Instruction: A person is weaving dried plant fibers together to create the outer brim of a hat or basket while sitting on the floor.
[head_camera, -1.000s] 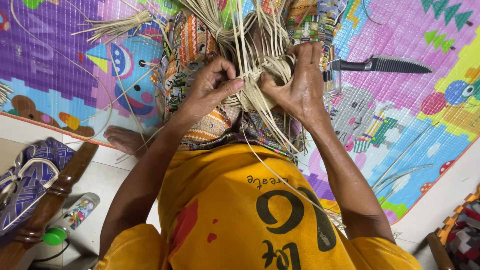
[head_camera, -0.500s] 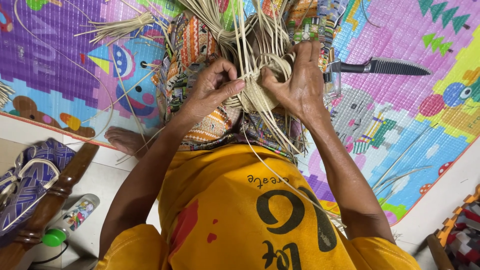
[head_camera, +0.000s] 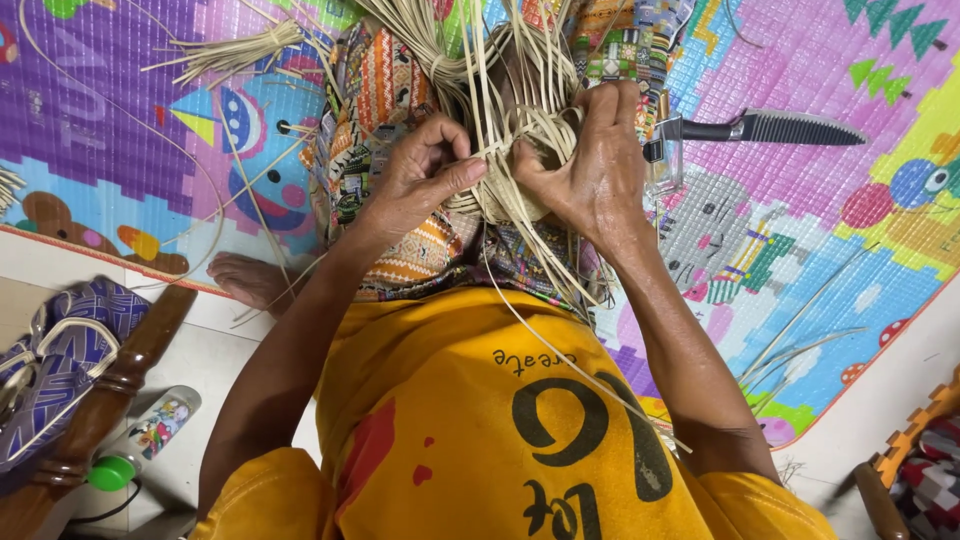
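Note:
A half-woven bundle of pale straw strips (head_camera: 520, 150) rests over my lap, its loose ends fanning upward and trailing down past my yellow shirt. My left hand (head_camera: 425, 175) pinches strips at the bundle's left side, thumb and forefinger pressed together. My right hand (head_camera: 590, 160) grips the woven knot from the right, fingers curled around it. The two hands nearly touch at the middle of the weave. A patterned cloth (head_camera: 400, 90) covers my legs beneath the work.
A black-handled knife (head_camera: 760, 128) lies on the colourful play mat (head_camera: 820, 230) to the right. Loose straw strips (head_camera: 230, 50) are scattered at the upper left. A bare foot (head_camera: 250, 280), a wooden chair leg (head_camera: 110, 385) and a small bottle (head_camera: 150, 435) are at the lower left.
Both hands have shifted slightly on the weave, the left thumb and forefinger closing on a strip. The bundle stays in place.

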